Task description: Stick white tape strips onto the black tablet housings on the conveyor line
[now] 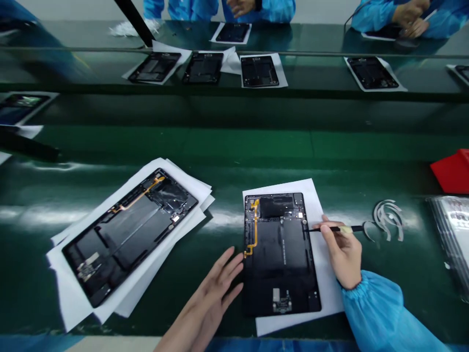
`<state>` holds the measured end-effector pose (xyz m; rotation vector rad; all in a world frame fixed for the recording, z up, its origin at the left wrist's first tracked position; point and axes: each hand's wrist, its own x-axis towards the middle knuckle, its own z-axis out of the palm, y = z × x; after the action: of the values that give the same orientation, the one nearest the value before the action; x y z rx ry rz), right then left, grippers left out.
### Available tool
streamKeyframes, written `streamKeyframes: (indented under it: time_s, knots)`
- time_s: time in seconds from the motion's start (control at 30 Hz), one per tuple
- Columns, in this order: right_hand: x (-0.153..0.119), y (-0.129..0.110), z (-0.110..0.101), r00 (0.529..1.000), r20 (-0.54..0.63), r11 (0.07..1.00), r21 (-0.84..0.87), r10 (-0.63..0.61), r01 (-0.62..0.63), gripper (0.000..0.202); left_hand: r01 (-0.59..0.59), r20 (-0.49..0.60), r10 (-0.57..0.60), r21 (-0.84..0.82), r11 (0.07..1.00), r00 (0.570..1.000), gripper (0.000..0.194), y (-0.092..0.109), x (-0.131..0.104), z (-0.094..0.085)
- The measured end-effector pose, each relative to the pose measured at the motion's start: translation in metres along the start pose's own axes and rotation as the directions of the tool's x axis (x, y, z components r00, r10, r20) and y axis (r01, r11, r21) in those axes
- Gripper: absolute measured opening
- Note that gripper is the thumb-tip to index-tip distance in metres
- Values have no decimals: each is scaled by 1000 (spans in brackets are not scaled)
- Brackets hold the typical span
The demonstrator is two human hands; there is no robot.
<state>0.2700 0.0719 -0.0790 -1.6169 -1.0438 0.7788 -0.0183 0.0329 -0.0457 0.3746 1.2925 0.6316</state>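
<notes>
An opened tablet [278, 281], its black inside and orange flex cable [255, 230] showing, lies on white paper [326, 274] in front of me. My left hand [216, 283] has its fingers spread, fingertips at the tablet's left edge. A slim black hand tool [333, 229] is pinched in my right hand [342, 256]. Its thin tip meets the tablet's upper right edge; whether it is tweezers or a pry stick, I cannot tell. To the left, a second opened tablet [135, 234] rests at a slant on several white sheets [146, 283].
Curved whitish strips [388, 220] lie right of my right hand. Beyond are a red bin [452, 171] and a clear-wrapped stack [452, 230]. Several opened tablets [259, 71] line the raised shelf [311, 88] ahead. People in blue sleeves [274, 11] sit across.
</notes>
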Motion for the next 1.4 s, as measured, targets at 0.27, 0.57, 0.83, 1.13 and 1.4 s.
streamKeyframes:
  time_s: [0.27, 0.57, 0.83, 1.13, 1.4]
  knots:
    - [6, 7, 4, 998, -63, 998, 66, 16, -12, 27, 24, 52, -24, 5, 1000, 998, 46, 22, 15, 39]
    - [10, 0, 3, 988, -147, 982, 185, 47, -19, 28, -296, 161, 269, 176, 939, 950, 48, 25, 33, 61]
    - [26, 1, -7, 967, -235, 980, 191, 96, -50, 32, -574, 12, 618, 383, 723, 786, 42, 180, 154, 61]
    - [25, 14, -1, 987, -134, 989, 129, 93, -75, 33, -642, -90, 727, 406, 651, 680, 35, 280, 192, 71]
    - [8, 16, 1, 983, 135, 988, 68, 127, -137, 45, -496, 140, 623, 744, 447, 770, 59, 212, 51, -72]
